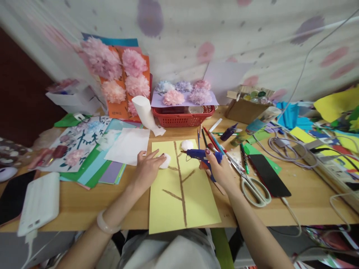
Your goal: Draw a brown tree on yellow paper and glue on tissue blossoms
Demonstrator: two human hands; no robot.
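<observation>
My right hand [217, 166] grips a blue hot glue gun [200, 154], its nozzle pointing left over the top of a yellow sheet of paper [164, 209]. A brown tree stem with several branches [183, 190] runs up the sheet. A white fluffy tuft [187, 144] sits near the stem's top, just behind the nozzle. My left hand [148, 168] is open, fingers stretched out, with its fingertips at a second white tuft [165, 161] on the sheet's left edge. The left fingers partly cover that tuft, so I cannot tell whether it is pressed down.
White paper [129, 145] and coloured sheets lie left. Behind stand a tissue roll [144, 112] and a red basket [182, 118] with tissue flowers above. Right are scissors [256, 190], pens, a phone [269, 175], cables and a power strip [325, 172]. A power bank [40, 201] lies far left.
</observation>
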